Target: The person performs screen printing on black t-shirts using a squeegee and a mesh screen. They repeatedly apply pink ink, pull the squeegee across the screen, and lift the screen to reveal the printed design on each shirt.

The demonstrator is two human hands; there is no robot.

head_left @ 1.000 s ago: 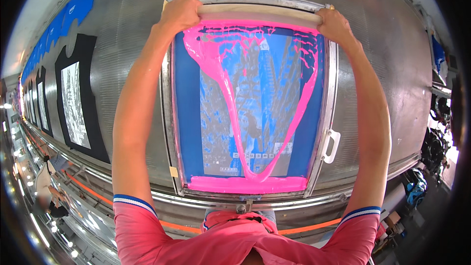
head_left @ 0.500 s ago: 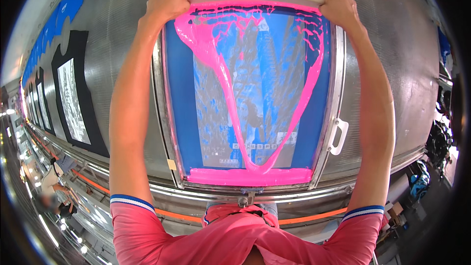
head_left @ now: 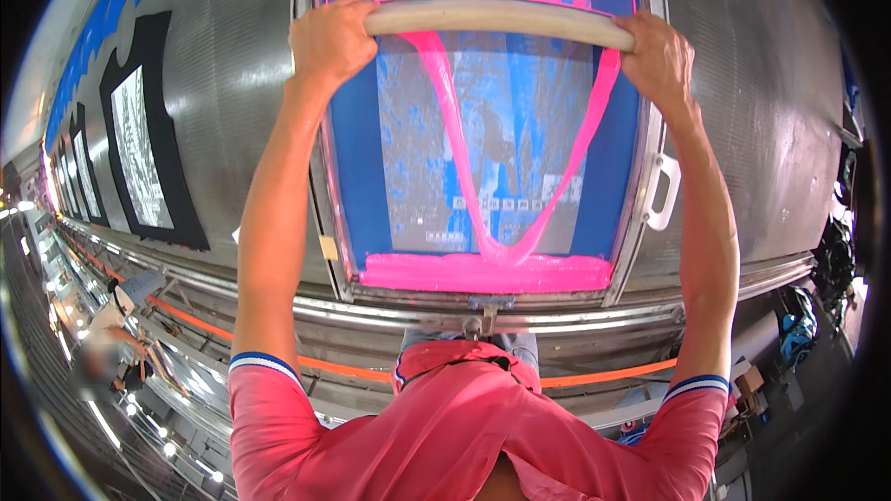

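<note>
My left hand (head_left: pixel 336 40) and my right hand (head_left: pixel 657 56) grip opposite ends of a long pale squeegee (head_left: pixel 501 19). The squeegee lies across the upper part of a silk screen (head_left: pixel 359 176) with a blue mesh and a grey patterned area. Pink ink (head_left: pixel 449 116) runs in a V shape from the squeegee down to a thick pink band near the screen's near edge. Beyond the squeegee, a thinner pink film and pink patches cover the mesh. A metal frame (head_left: pixel 640 186) surrounds the screen. The squeegee's blade edge is hidden beneath its handle.
A white handle (head_left: pixel 664 192) sticks out from the frame's right side. Black fabric pieces (head_left: pixel 178 167) with pale prints lie on the metal table (head_left: pixel 237 83) at left, beside blue fabric (head_left: pixel 97 28). A rail (head_left: pixel 408 315) borders the near side. Another person (head_left: pixel 109 343) is at far left.
Both hands have drawn the squeegee from the screen's far edge toward me, spreading the far pink ink into a thin film. The view has shifted, so the screen sits higher in the picture.
</note>
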